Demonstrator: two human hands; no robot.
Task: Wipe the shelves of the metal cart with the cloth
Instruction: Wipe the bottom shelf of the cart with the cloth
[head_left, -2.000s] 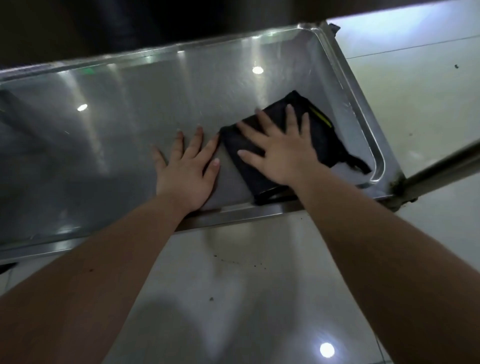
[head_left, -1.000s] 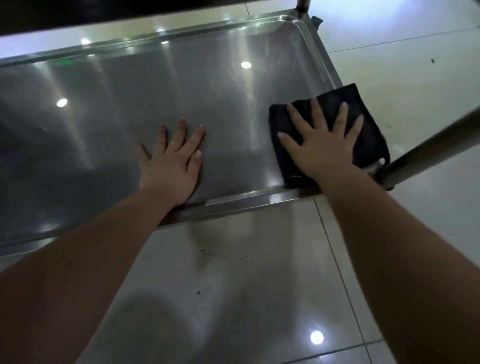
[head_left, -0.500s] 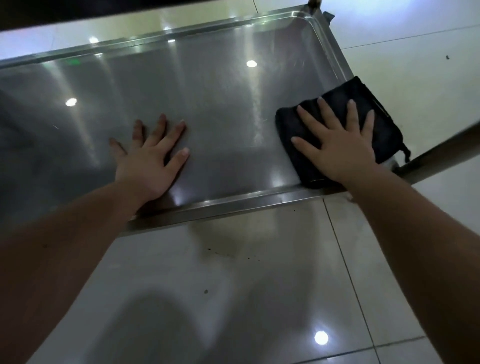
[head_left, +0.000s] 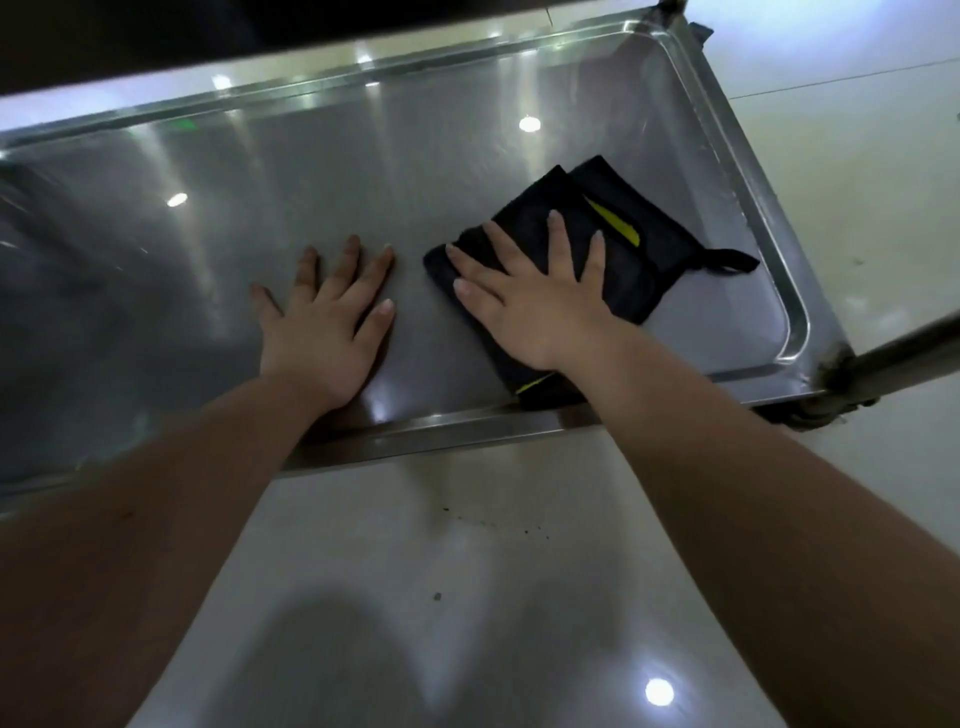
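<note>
A folded black cloth (head_left: 631, 244) with yellow trim lies on the low steel shelf (head_left: 363, 171) of the cart, right of the middle. My right hand (head_left: 535, 296) presses flat on the cloth's near left part, fingers spread. A small loop of the cloth sticks out to the right. Flat on the bare metal just left of the cloth rests my left hand (head_left: 332, 317), fingers apart and holding nothing.
The shelf has a raised rim (head_left: 748, 171) all round. A cart leg or bar (head_left: 904, 353) runs off from the near right corner. A dark upper shelf edge (head_left: 156, 41) overhangs at the top. Glossy floor tiles (head_left: 467, 597) with a few specks lie below.
My right hand has slid the cloth leftwards from the shelf's near right corner towards the middle. My left hand has shifted a little to the right.
</note>
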